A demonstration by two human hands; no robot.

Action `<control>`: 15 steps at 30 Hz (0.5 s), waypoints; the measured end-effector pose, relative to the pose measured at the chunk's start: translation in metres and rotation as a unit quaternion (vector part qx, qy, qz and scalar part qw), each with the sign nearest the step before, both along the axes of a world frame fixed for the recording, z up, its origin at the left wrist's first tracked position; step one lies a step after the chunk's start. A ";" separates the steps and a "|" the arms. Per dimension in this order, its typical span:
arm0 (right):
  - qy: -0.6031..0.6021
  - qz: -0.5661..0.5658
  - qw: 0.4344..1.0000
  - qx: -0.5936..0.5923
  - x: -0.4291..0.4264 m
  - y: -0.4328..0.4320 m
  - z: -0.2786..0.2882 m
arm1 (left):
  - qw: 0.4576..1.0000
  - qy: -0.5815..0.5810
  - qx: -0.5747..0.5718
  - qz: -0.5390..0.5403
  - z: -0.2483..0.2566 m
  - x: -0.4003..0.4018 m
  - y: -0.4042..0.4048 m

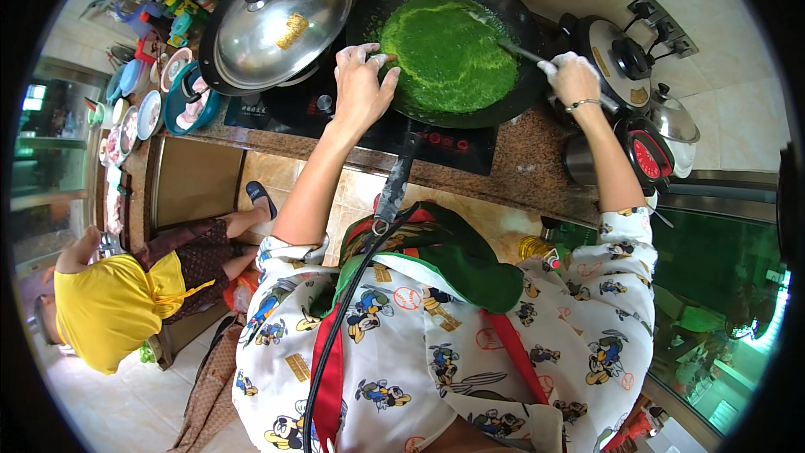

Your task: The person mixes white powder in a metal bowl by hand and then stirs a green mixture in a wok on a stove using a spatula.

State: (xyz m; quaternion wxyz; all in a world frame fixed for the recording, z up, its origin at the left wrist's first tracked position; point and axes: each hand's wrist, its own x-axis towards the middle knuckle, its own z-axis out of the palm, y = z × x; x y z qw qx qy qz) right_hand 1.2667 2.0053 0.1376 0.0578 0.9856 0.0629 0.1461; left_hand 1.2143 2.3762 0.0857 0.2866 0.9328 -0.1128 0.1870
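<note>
Bright green liquid (449,56) fills the bottom of a black wok (528,19) on the cooktop (465,151). My right hand (571,78), dusted white, grips the handle of a metal utensil (525,52) whose far end dips into the liquid at the wok's right side. Over the wok's left rim is my left hand (365,85), white on its fingertips, with its fingers bent and spread; whether they touch the rim cannot be told. The wok's long handle (395,185) points toward my body.
A lidded pan (283,19) stands left of the wok. Bowls, one a teal basin (210,110) with pale meat, line the left counter. Cookers (613,63) stand on the right. An oil bottle (538,248) is below the counter. A person in yellow (107,308) is at the lower left.
</note>
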 end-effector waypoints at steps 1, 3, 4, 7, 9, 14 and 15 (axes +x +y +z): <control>0.036 -0.013 0.998 0.047 -0.005 0.011 -0.001 | 1.000 0.000 -0.001 0.000 -0.002 0.002 -0.003; 0.102 -0.033 0.990 0.093 -0.013 0.029 0.009 | 0.998 -0.012 0.056 0.000 -0.010 0.007 -0.007; 0.104 -0.032 0.988 0.111 -0.016 0.026 0.011 | 0.998 -0.002 0.064 -0.017 -0.009 0.011 -0.008; 0.100 -0.029 0.986 0.133 -0.023 0.021 0.030 | 0.997 -0.011 0.078 -0.016 -0.008 0.013 -0.009; 0.043 -0.020 0.995 0.092 -0.027 0.016 0.042 | 0.998 -0.027 0.063 -0.008 -0.011 0.014 -0.006; -0.077 -0.025 0.997 -0.020 -0.018 -0.005 0.017 | 0.998 -0.053 -0.015 -0.011 0.001 0.005 0.000; -0.075 -0.038 0.995 -0.046 -0.015 -0.006 0.007 | 0.997 -0.060 -0.038 -0.010 0.003 0.001 0.002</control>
